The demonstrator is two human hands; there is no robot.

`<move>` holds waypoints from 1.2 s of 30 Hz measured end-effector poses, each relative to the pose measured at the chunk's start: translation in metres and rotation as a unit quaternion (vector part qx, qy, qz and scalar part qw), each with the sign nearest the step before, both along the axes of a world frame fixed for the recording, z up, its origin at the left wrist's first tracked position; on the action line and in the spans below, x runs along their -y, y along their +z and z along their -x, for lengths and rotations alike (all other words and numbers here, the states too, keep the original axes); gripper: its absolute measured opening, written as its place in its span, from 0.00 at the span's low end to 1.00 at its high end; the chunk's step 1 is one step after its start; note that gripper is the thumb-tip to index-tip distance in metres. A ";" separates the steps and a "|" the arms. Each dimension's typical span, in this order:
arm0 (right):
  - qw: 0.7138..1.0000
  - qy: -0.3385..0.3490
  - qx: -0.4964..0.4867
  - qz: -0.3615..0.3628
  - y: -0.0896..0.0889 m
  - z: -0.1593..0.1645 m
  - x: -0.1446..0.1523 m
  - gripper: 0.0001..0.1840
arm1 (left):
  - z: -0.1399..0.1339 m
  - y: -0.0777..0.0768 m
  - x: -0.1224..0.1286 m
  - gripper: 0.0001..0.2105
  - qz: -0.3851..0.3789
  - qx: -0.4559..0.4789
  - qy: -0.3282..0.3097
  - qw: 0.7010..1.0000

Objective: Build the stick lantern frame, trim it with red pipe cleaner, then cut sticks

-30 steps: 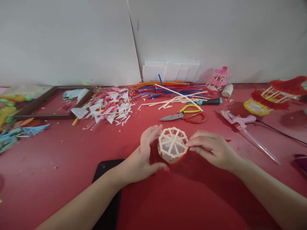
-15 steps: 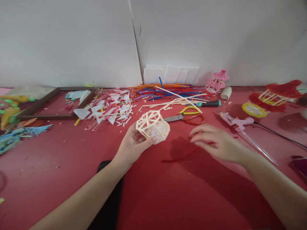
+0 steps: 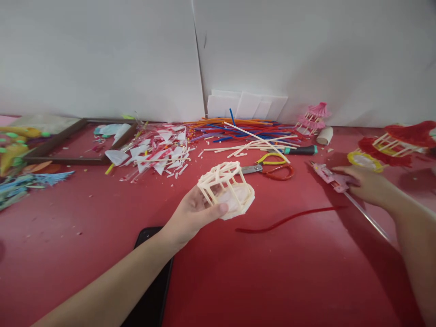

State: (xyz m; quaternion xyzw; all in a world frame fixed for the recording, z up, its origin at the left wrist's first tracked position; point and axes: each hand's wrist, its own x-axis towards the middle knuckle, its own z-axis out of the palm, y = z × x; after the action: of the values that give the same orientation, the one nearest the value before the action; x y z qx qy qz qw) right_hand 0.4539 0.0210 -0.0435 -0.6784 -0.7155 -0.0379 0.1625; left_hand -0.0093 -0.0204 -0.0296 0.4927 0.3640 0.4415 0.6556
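Note:
My left hand is closed on a small cage-like frame of cream-coloured sticks, tilted, with a whitish base. Its thumb presses near the base's edge, while the other fingers are partly hidden behind the frame. Over at the right, my right hand is closed round the handle of a pink glue gun, which lies on the table with a clear glue stick running out of its back. A red pipe cleaner lies curved on the table between the hands.
Scissors with yellow and red handles lie behind the frame. Pipe cleaners, a scrap pile and a brown picture frame line the back. Red and pink models stand right. A phone lies under my left forearm.
My right hand has moved right, from above the red pipe cleaner onto the glue gun. The pipe cleaner now shows fully. The stick frame has shifted slightly right and down and turned in my left hand.

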 end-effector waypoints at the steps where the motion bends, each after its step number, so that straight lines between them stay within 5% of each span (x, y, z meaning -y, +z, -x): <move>1: 1.000 -0.004 -0.022 -0.003 0.002 0.001 0.000 0.18 | -0.001 0.001 0.001 0.29 -0.012 0.004 -0.003 1.000; 4: 0.992 -0.067 -0.096 -0.053 0.011 0.001 0.004 0.12 | -0.003 0.002 0.002 0.32 -0.028 0.010 -0.007 1.000; 8: 0.946 -0.169 -0.222 -0.164 0.019 0.009 0.008 0.09 | -0.002 -0.001 0.003 0.32 -0.003 0.009 0.015 1.000; 12: 0.894 -0.100 -0.408 -0.155 0.019 0.037 0.002 0.19 | 0.001 -0.004 0.001 0.27 0.027 -0.016 0.032 0.999; 19: 0.826 0.020 -0.562 -0.030 0.026 0.069 0.008 0.11 | 0.002 -0.001 0.001 0.32 0.023 -0.003 0.028 0.999; 28: 0.815 0.045 -0.576 0.030 0.023 0.083 0.014 0.10 | 0.005 -0.001 0.003 0.33 0.037 -0.003 -0.044 0.998; 36: 0.820 0.124 -0.558 0.029 0.031 0.107 0.030 0.05 | 0.001 0.004 0.008 0.31 0.053 0.007 -0.047 0.997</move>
State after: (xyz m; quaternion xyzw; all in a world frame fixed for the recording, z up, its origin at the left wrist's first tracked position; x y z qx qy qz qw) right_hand 0.3466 -0.0094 -0.0129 -0.4933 -0.5813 0.3882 0.5177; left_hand -0.0102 -0.0281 -0.0258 0.4712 0.3585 0.3935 0.7033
